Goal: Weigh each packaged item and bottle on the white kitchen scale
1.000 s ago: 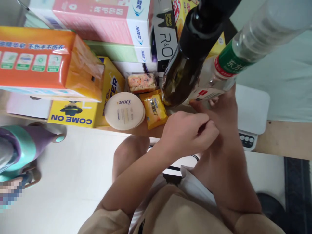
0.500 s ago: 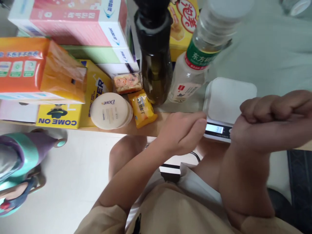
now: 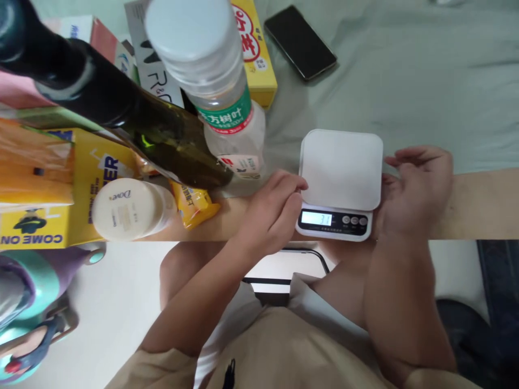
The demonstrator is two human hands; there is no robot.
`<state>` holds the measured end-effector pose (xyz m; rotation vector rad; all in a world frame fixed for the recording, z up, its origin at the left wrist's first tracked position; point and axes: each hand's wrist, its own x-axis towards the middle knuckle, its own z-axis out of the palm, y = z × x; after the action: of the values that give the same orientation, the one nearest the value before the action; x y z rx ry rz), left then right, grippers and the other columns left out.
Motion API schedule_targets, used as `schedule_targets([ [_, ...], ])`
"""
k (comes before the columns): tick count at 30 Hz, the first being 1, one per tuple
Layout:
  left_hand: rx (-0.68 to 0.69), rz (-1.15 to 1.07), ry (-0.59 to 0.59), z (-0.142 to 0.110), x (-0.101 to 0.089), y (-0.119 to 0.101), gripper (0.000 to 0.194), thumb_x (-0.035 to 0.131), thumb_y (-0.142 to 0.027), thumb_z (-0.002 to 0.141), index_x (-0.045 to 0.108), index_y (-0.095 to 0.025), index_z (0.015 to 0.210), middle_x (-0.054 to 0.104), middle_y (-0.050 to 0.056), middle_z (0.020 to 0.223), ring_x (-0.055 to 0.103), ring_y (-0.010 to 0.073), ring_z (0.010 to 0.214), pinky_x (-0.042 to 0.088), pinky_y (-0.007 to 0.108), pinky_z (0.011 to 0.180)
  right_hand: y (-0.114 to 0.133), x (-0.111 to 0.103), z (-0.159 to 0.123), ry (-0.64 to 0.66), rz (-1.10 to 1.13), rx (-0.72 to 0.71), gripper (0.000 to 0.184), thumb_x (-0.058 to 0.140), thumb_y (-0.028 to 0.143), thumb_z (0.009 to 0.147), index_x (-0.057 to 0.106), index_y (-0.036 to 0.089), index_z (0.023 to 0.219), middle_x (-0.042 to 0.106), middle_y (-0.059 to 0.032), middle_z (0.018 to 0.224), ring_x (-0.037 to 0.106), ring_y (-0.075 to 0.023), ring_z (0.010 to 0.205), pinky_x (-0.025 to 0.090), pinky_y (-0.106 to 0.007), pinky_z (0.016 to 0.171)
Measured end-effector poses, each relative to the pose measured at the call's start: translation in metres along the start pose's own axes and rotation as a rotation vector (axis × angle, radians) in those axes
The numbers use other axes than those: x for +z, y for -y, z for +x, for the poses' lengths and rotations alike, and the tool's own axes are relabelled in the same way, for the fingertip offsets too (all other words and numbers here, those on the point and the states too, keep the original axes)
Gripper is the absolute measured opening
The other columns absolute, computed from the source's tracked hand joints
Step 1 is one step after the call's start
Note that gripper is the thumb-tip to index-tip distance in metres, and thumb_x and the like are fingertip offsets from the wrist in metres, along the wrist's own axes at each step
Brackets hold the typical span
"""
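A white kitchen scale [image 3: 343,167] lies at the wooden table edge [image 3: 478,205], its display lit. My left hand [image 3: 275,210] has its fingers pressed together against the scale's left edge, beside the display. My right hand [image 3: 417,189] rests against the scale's right side, palm inward, fingers loosely curled and apart, holding nothing. A clear water bottle with a green label [image 3: 219,81] and a dark glass bottle [image 3: 162,140] stand just left of the scale.
A Dove jar [image 3: 125,208], a yellow snack packet [image 3: 194,202], a yellow "COME ON" box [image 3: 40,227] and stacked boxes crowd the left. A black phone [image 3: 300,35] lies on the pale green cloth [image 3: 405,81]. A teal and purple object [image 3: 24,281] sits on the floor.
My hands have separated from each other. The right hand came down from a raised fist to the scale's right side, and the left reached the scale's left edge. The view swung right.
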<state>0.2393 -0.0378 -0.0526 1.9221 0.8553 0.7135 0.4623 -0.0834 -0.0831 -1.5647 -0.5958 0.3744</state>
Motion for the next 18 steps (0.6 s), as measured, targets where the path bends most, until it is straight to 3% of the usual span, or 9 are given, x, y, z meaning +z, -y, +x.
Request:
schedule_targets([
  [4, -0.013, 0.049, -0.049, 0.002, 0.008, 0.005, 0.030, 0.039, -0.034, 0.108, 0.064, -0.019, 0.113, 0.066, 0.011, 0.116, 0.065, 0.0204, 0.107, 0.056, 0.037, 0.098, -0.001, 0.000, 0.003, 0.075, 0.076, 0.081, 0.024, 0.054, 0.031, 0.074, 0.056, 0.026, 0.097, 0.062, -0.0035, 0.102, 0.068, -0.0167, 0.090, 0.053, -0.034, 0.070],
  [8, 0.004, 0.071, -0.083, 0.004, 0.012, 0.007, 0.028, 0.040, -0.035, 0.109, 0.064, -0.021, 0.112, 0.065, 0.010, 0.114, 0.064, 0.0204, 0.104, 0.056, 0.038, 0.097, 0.001, -0.001, 0.003, 0.136, 0.124, 0.065, 0.032, 0.059, 0.043, 0.073, 0.058, 0.026, 0.100, 0.063, -0.0031, 0.107, 0.072, -0.0179, 0.096, 0.059, -0.043, 0.092],
  [11, 0.030, 0.085, -0.127, 0.003, 0.010, 0.004, 0.025, 0.040, -0.036, 0.109, 0.062, -0.024, 0.107, 0.067, 0.009, 0.110, 0.064, 0.0218, 0.099, 0.057, 0.040, 0.091, 0.005, -0.002, -0.001, 0.175, 0.074, 0.030, 0.029, 0.057, 0.043, 0.079, 0.060, 0.027, 0.102, 0.065, -0.0028, 0.109, 0.071, -0.0203, 0.108, 0.055, -0.049, 0.109],
  [15, 0.246, 0.176, -0.340, -0.003, 0.008, -0.004, 0.020, 0.042, -0.033, 0.107, 0.061, -0.027, 0.104, 0.066, 0.007, 0.102, 0.063, 0.0235, 0.094, 0.055, 0.044, 0.085, 0.012, 0.002, -0.010, 0.158, -0.015, -0.116, 0.028, 0.052, 0.037, 0.081, 0.063, 0.028, 0.106, 0.068, -0.0043, 0.113, 0.068, -0.0237, 0.120, 0.047, -0.058, 0.121],
  [18, 0.327, 0.250, -0.489, -0.008, 0.007, -0.007, 0.022, 0.042, -0.038, 0.102, 0.062, -0.030, 0.109, 0.060, 0.009, 0.109, 0.060, 0.0283, 0.108, 0.053, 0.052, 0.099, 0.023, 0.010, -0.023, 0.193, 0.040, -0.221, 0.030, 0.054, 0.036, 0.084, 0.064, 0.028, 0.111, 0.068, -0.0057, 0.115, 0.068, -0.0236, 0.121, 0.046, -0.058, 0.124],
])
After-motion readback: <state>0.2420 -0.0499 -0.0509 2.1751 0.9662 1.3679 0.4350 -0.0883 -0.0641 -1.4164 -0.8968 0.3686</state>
